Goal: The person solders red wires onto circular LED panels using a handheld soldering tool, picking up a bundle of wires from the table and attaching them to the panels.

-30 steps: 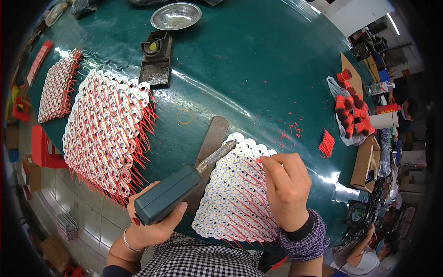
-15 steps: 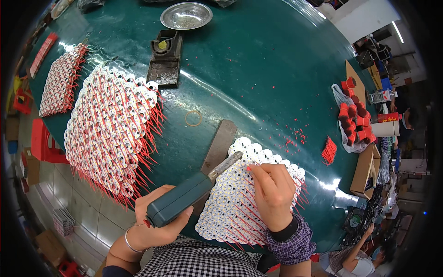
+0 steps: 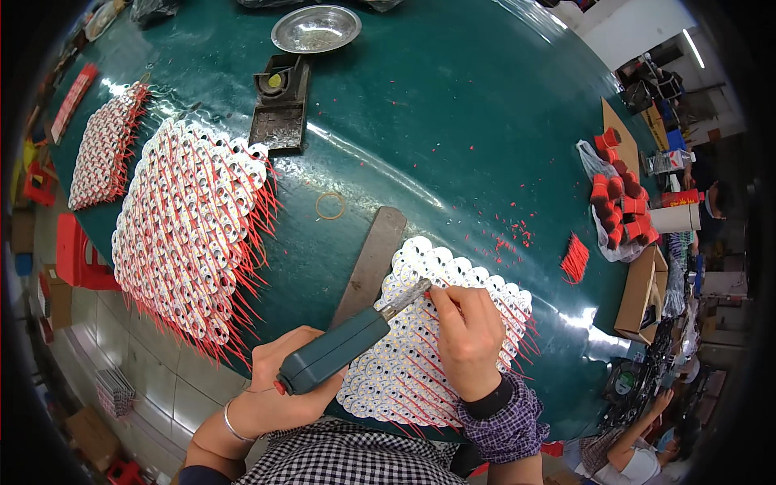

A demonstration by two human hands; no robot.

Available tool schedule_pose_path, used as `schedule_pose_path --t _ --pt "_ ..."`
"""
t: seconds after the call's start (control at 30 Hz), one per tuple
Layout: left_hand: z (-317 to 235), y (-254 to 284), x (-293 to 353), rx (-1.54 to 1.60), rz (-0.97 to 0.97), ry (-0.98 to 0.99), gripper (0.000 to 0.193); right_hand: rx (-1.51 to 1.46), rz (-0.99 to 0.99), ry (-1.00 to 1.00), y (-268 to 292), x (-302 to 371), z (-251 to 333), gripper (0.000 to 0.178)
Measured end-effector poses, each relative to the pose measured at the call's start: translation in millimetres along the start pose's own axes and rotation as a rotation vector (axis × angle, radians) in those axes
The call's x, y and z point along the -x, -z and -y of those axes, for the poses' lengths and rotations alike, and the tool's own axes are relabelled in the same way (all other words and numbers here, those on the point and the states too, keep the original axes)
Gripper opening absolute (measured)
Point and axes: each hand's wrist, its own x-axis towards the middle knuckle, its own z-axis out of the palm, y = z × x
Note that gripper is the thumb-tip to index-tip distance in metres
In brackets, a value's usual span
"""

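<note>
The left hand (image 3: pixel 295 376) is closed around the rear of a dark green soldering tool (image 3: pixel 333 352), whose metal tip (image 3: pixel 408 299) extends over a panel of white discs (image 3: pixel 404 368). Contact between tip and disc cannot be confirmed from this view. The right hand (image 3: pixel 469 331) is positioned above the same panel, thumb and index finger brought together just beside the tip; whether a wire is pinched between them is too small to tell. The panel lies at the near edge of the green desk (image 3: pixel 485 105), in front of the person, with red wires (image 3: pixel 523 325) projecting from its right side. A flat metal bar (image 3: pixel 372 259) lies along its upper left side. Beyond the bar are a rubber band (image 3: pixel 330 219), a dark tray (image 3: pixel 277 125) and a metal bowl (image 3: pixel 315 20). A larger wired panel (image 3: pixel 190 230) is located to the left. To the right are a loose wire bundle (image 3: pixel 575 259), bagged red bundles (image 3: pixel 622 202) and a cardboard box (image 3: pixel 643 295).
</note>
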Motion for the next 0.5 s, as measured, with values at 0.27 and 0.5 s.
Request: schedule_pose_path --t 0.27,0.5 --pt "-0.3 -0.2 -0.2 -0.003 -0.002 0.018 0.021 -0.018 -0.005 -0.007 -0.5 -0.2 0.3 0.031" --pt "0.1 -0.6 -1.3 -0.018 -0.002 0.004 0.02 -0.017 -0.011 -0.006 -1.3 0.3 1.1 0.031"
